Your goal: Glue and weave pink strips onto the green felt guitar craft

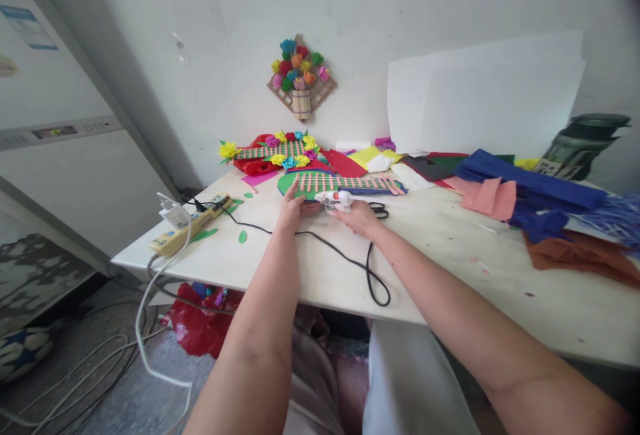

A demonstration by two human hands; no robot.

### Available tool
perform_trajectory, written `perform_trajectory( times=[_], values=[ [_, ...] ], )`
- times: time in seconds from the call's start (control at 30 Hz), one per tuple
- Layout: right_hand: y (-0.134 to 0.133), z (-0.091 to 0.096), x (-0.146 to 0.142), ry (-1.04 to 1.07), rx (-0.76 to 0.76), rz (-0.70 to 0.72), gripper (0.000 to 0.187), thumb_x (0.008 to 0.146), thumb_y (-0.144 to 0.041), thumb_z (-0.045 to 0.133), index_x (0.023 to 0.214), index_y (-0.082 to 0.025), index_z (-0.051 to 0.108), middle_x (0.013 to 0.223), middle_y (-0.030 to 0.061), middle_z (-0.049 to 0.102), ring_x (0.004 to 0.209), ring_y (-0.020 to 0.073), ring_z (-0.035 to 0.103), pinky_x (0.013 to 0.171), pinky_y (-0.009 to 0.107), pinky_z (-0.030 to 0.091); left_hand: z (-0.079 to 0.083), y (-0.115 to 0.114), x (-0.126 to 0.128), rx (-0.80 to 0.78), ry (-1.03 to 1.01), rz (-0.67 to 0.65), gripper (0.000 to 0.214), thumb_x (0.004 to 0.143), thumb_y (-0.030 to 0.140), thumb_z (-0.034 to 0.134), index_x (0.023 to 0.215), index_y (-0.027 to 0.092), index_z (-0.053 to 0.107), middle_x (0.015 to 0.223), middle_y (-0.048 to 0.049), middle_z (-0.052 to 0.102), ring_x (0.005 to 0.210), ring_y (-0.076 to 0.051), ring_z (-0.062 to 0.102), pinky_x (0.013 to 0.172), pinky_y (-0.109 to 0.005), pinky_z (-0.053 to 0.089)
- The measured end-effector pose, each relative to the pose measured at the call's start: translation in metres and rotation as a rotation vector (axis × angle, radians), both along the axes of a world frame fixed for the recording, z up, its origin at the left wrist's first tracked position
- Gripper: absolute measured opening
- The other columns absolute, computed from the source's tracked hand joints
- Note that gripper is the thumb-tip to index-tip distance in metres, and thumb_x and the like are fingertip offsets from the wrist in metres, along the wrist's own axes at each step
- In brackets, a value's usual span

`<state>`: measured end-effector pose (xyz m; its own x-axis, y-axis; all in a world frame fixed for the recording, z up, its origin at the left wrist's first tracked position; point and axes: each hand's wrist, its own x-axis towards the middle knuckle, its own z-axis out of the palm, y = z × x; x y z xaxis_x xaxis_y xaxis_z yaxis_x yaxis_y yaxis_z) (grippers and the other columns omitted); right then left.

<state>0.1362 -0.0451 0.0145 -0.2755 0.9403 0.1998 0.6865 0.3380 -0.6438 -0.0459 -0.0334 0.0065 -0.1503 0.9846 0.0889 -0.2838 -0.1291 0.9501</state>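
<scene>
Right hand: the right hand is closed around the grip of a white glue gun, with the nozzle pointing toward the person's left.
Left hand: the left hand lies flat with its fingers extended. The fingertips press on the near edge of the green paper base.
Work piece: the green paper base carries a lattice of wooden sticks. It lies on the table, just beyond both hands, and the gun's tip is at its near edge.
Cord: a black cord runs from the gun, loops over the table's front edge and leads left to a power strip.
Near left: small green leaf cut-outs lie beside the power strip.
Behind the work piece: a second stick lattice with paper flowers lies near the wall.
Wall: a flower basket ornament hangs on it, and white sheets lean against it.
Right side: blue paper, pink paper and brown paper are piled there, well apart from the hands.
Below the table: a red bag sits on the floor.
</scene>
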Motion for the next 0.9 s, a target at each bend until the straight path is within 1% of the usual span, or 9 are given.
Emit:
perform_trajectory(
  times=[0.07, 0.13, 0.27, 0.37, 0.47, 0.63, 0.7, 0.77, 0.9],
  values=[
    [0.0005, -0.0005, 0.0000, 0.016, 0.018, -0.007, 0.036, 0.073, -0.051, 0.057, 0.087, -0.019, 0.066, 0.052, -0.0015, 0.058, 0.045, 0.0134, 0.053, 0.054, 0.025, 0.042, 0.0007, 0.0016, -0.0003, -0.043, -0.032, 0.021, 0.066, 0.082, 0.021, 0.045, 0.143, 0.022, 0.019, 0.099, -0.0125, 0.066, 0.067, -0.020, 0.068, 0.067, -0.037, 0.054],
    [0.0013, -0.0017, 0.0001, 0.030, 0.034, -0.009, 0.036, 0.072, -0.051, 0.058, 0.087, -0.019, 0.066, 0.052, -0.0015, 0.058, 0.046, 0.0135, 0.053, 0.053, 0.025, 0.042, 0.0005, 0.0031, -0.0005, -0.083, -0.055, 0.042, 0.061, 0.084, 0.025, 0.041, 0.142, 0.022, 0.021, 0.096, -0.0132, 0.066, 0.066, -0.021, 0.068, 0.065, -0.038, 0.054],
    [0.0027, -0.0040, 0.0004, 0.049, 0.031, 0.001, 0.037, 0.072, -0.052, 0.057, 0.083, -0.019, 0.067, 0.048, -0.0018, 0.056, 0.043, 0.0131, 0.052, 0.052, 0.025, 0.041, -0.0015, 0.0039, -0.0001, -0.081, -0.046, 0.053, 0.064, 0.082, 0.016, 0.042, 0.142, 0.022, 0.020, 0.089, -0.0113, 0.067, 0.064, -0.020, 0.067, 0.065, -0.036, 0.055],
    [0.0025, -0.0046, 0.0007, 0.058, 0.050, 0.012, 0.036, 0.072, -0.052, 0.058, 0.079, -0.018, 0.067, 0.047, -0.0012, 0.056, 0.046, 0.0141, 0.054, 0.052, 0.024, 0.040, -0.0020, 0.0034, 0.0004, -0.079, -0.038, 0.062, 0.067, 0.080, 0.013, 0.043, 0.142, 0.021, 0.020, 0.085, -0.0100, 0.067, 0.062, -0.019, 0.067, 0.064, -0.035, 0.055],
    [0.0015, -0.0039, 0.0006, 0.056, 0.040, 0.012, 0.035, 0.072, -0.052, 0.058, 0.078, -0.018, 0.067, 0.047, -0.0008, 0.056, 0.047, 0.0147, 0.055, 0.051, 0.024, 0.040, -0.0024, 0.0042, 0.0001, -0.080, -0.036, 0.066, 0.066, 0.081, 0.014, 0.043, 0.142, 0.020, 0.019, 0.086, -0.0097, 0.067, 0.062, -0.019, 0.067, 0.065, -0.036, 0.055],
    [0.0023, -0.0039, 0.0011, 0.065, 0.021, 0.026, 0.032, 0.071, -0.050, 0.059, 0.074, -0.019, 0.065, 0.047, -0.0009, 0.056, 0.045, 0.0144, 0.054, 0.050, 0.024, 0.040, -0.0023, 0.0045, 0.0011, -0.056, 0.014, 0.077, 0.062, 0.085, 0.023, 0.044, 0.142, 0.019, 0.021, 0.085, -0.0110, 0.067, 0.061, -0.021, 0.067, 0.063, -0.038, 0.055],
    [0.0039, -0.0046, 0.0025, 0.119, 0.011, 0.014, 0.031, 0.069, -0.049, 0.061, 0.070, -0.019, 0.064, 0.046, -0.0012, 0.055, 0.044, 0.0143, 0.053, 0.048, 0.025, 0.040, -0.0013, 0.0028, 0.0028, -0.048, 0.050, 0.088, 0.064, 0.084, 0.022, 0.048, 0.142, 0.020, 0.022, 0.084, -0.0108, 0.067, 0.061, -0.021, 0.067, 0.062, -0.037, 0.055],
    [0.0057, -0.0051, 0.0045, 0.210, -0.019, 0.000, 0.031, 0.068, -0.049, 0.062, 0.063, -0.018, 0.061, 0.042, -0.0021, 0.051, 0.038, 0.0133, 0.049, 0.043, 0.025, 0.039, -0.0003, 0.0012, 0.0042, -0.052, 0.073, 0.105, 0.066, 0.082, 0.019, 0.050, 0.142, 0.021, 0.023, 0.083, -0.0099, 0.067, 0.060, -0.020, 0.067, 0.062, -0.036, 0.055],
    [0.0084, -0.0047, 0.0084, 0.522, -0.085, -0.026, 0.033, 0.067, -0.046, 0.062, 0.053, -0.019, 0.051, 0.037, -0.0048, 0.043, 0.030, 0.0094, 0.039, 0.033, 0.023, 0.033, -0.0001, 0.0023, 0.0040, -0.093, 0.079, 0.151, 0.064, 0.082, 0.014, 0.050, 0.141, 0.020, 0.026, 0.075, -0.0088, 0.067, 0.063, -0.022, 0.067, 0.062, -0.035, 0.055]
  ],
)
